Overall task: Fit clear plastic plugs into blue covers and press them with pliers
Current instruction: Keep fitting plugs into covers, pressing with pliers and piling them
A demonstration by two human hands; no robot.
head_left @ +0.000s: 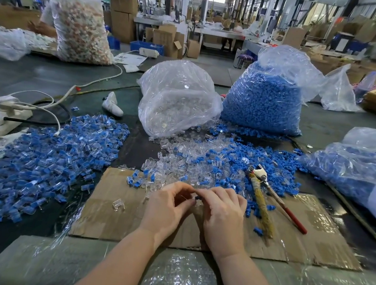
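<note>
Both hands meet above the middle of a cardboard sheet (194, 233) that lies at the near edge of the bench (36, 76). The left hand (167, 207) has its fingers curled, and its thumb and fingertips pinch a small clear plastic plug (186, 197). The right hand (223, 214) also has curled fingers and it pinches a small dark blue cover (197, 198) at the fingertips. The two small parts are touching each other between the hands; how far one sits in the other, I cannot tell.

The pliers (263, 194) lie on the right part of the cardboard, not held, with the metal head pointing to the far side and one red handle pointing to the near right corner. One single clear plug (119, 205) lies alone on the left part of the cardboard.

Just behind the cardboard is a loose heap of clear plugs and blue covers mixed (215, 162). On the left side of the bench is a big pile of blue and clear pieces (50, 158). Toward the far edge stand two plastic bags: one with clear plugs (178, 101) in the middle, and just beside it, on its right, one full of blue covers (263, 101). Another bag with blue parts (356, 167) lies at the right edge. A white power strip with cables (4, 108) is at the left edge.
</note>
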